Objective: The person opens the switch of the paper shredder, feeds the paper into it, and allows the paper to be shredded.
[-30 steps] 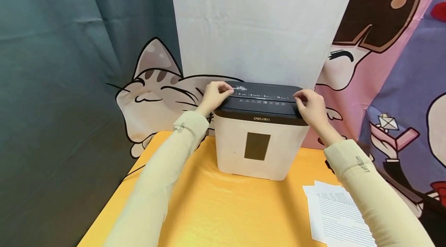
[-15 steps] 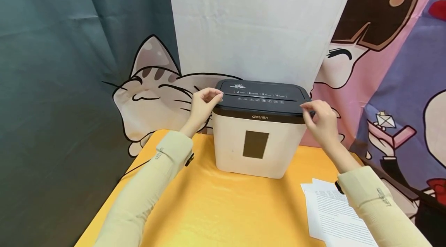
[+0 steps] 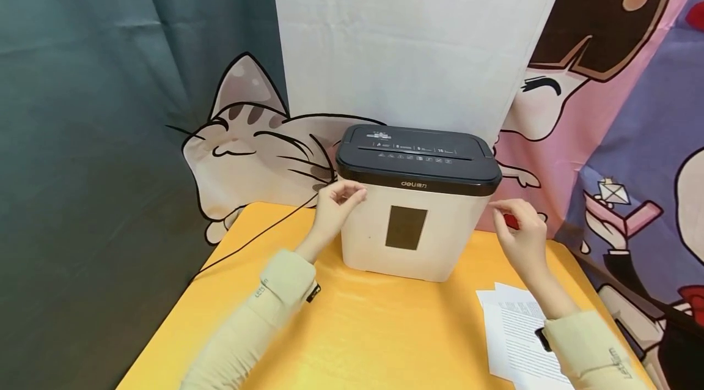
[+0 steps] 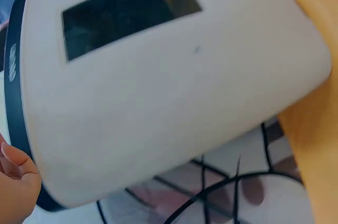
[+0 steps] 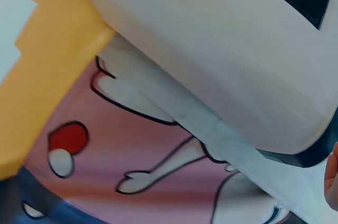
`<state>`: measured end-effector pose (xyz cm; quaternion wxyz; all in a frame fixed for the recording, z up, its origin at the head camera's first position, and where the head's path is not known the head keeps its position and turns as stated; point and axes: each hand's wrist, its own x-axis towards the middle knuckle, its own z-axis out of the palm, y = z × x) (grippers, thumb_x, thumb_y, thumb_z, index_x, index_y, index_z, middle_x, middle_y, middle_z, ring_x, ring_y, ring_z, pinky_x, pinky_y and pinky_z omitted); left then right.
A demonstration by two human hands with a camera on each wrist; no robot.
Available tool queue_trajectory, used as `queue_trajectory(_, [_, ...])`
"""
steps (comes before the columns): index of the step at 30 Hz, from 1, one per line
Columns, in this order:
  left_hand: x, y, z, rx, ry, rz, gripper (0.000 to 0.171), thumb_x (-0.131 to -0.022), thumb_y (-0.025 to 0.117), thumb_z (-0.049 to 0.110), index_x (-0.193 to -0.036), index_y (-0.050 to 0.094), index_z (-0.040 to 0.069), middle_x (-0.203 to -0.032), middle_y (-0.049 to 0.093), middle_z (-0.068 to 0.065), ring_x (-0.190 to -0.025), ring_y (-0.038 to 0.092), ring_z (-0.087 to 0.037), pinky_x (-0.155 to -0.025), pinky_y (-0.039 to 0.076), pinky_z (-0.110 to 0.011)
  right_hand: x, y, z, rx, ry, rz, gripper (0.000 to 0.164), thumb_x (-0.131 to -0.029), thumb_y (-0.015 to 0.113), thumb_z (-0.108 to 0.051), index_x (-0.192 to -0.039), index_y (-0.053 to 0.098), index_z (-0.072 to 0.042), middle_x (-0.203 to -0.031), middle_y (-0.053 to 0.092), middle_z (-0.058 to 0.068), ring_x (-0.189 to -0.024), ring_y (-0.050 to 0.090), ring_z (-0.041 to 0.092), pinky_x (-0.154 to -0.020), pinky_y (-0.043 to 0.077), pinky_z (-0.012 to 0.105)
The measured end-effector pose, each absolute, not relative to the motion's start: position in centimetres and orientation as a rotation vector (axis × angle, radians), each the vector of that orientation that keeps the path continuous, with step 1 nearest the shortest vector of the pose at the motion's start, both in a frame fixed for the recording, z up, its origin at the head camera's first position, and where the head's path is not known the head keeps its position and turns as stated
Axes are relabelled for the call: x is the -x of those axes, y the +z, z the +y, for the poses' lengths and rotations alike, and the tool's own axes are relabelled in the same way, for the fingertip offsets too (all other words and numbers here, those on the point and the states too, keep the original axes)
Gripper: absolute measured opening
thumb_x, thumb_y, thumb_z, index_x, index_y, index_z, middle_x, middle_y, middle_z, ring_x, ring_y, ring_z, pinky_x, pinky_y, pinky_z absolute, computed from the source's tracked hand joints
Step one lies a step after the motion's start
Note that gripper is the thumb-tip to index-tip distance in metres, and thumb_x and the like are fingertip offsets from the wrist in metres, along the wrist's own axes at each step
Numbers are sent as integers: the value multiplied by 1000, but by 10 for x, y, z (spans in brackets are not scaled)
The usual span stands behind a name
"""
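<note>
A white paper shredder (image 3: pixel 357 243) with a black top (image 3: pixel 418 173) and a dark front window (image 3: pixel 406 228) stands upright at the back of the table. My left hand (image 3: pixel 332 213) is in front of its left upper edge, thumb and fingertips close together, with nothing visible held. Off the right side of the shredder, just below the level of its top, is my right hand (image 3: pixel 522 240), fingers loosely bent and nothing in them. The left wrist view has the left hand (image 4: pixel 18 187) beside the black rim. Only a bit of the right hand (image 5: pixel 331 182) enters the right wrist view.
Several printed paper sheets (image 3: pixel 519 335) lie on the yellow table (image 3: pixel 352 323) at the front right, beneath the right forearm. A black cord (image 3: pixel 253 240) runs along the left side from behind the shredder. A cartoon-printed curtain (image 3: pixel 423 29) hangs close behind.
Both hands have left the shredder's top, coming down and toward me, the right one also moving outward. The slot and printed symbols on top now show fully. The shredder and sheets stay put.
</note>
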<state>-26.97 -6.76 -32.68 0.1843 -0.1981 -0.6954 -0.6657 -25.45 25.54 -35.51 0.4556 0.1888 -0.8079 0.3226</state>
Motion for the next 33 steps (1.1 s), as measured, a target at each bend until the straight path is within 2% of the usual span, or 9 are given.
queue_trajectory(7, [254, -369, -44, 463, -2008, -1994, 12, -85, 64, -2, -91, 64, -13, -85, 64, -33, -66, 56, 3, -64, 45, -13, 247, -395, 269, -345, 876, -1969, 11, -79, 61, 13, -87, 67, 8, -76, 60, 15, -85, 44, -16, -78, 35, 3])
queue_trajectory(11, [240, -397, -29, 411, -2112, -2034, 14, -85, 63, -1, -93, 64, -13, -87, 63, -34, -67, 55, 1, -67, 45, -14, 241, -426, 280, -240, 912, -1968, 10, -78, 61, 15, -85, 66, 10, -72, 58, 12, -80, 43, -16, -75, 33, 7])
queue_trajectory(15, [229, -421, -13, 394, -2186, -2012, 14, -86, 62, -3, -92, 62, -16, -87, 62, -36, -68, 56, -1, -67, 46, -14, 232, -448, 292, -129, 931, -2000, 8, -79, 62, 12, -85, 67, 9, -73, 58, 4, -78, 43, -16, -73, 33, 6])
queue_trajectory(21, [218, -447, 12, 418, -2241, -2050, 14, -86, 62, -2, -90, 63, -16, -85, 62, -36, -67, 56, 0, -65, 46, -13, 217, -472, 315, -2, 907, -2035, 8, -80, 62, 8, -87, 67, 9, -75, 61, 4, -77, 42, -19, -73, 32, 3])
queue_trajectory(24, [215, -457, 24, 409, -2270, -2079, 15, -87, 62, -1, -91, 63, -16, -85, 63, -36, -67, 55, -2, -64, 46, -12, 208, -482, 332, 77, 891, -2052, 9, -80, 62, 8, -87, 67, 10, -75, 59, -15, -76, 40, -21, -72, 30, 1])
queue_trajectory(26, [215, -467, 33, 390, -2282, -2100, 15, -87, 62, -1, -92, 63, -15, -85, 64, -35, -67, 57, -6, -63, 46, -12, 201, -487, 345, 136, 880, -2076, 9, -81, 61, 7, -88, 66, 10, -76, 51, -34, -75, 38, -24, -71, 28, 1])
queue_trajectory(28, [216, -483, 43, 358, -2307, -2123, 15, -86, 63, 0, -94, 64, -13, -85, 65, -33, -67, 60, -13, -63, 46, -13, 194, -491, 361, 185, 859, -2098, 10, -80, 60, 7, -87, 66, 10, -78, 41, -46, -73, 35, -28, -70, 26, 1])
queue_trajectory(31, [216, -506, 57, 327, -2358, -2194, 16, -86, 64, 2, -97, 66, -10, -85, 67, -29, -67, 62, -16, -59, 46, -15, 184, -498, 385, 248, 805, -2157, 11, -80, 59, 6, -86, 66, 10, -77, 33, -53, -70, 31, -32, -66, 27, 7])
queue_trajectory(33, [215, -517, 64, 318, -2388, -2263, 18, -86, 64, 4, -100, 66, -7, -86, 68, -26, -66, 61, -12, -57, 44, -15, 179, -502, 399, 307, 780, -2214, 11, -80, 59, 5, -86, 66, 10, -74, 30, -54, -67, 28, -33, -64, 29, 13])
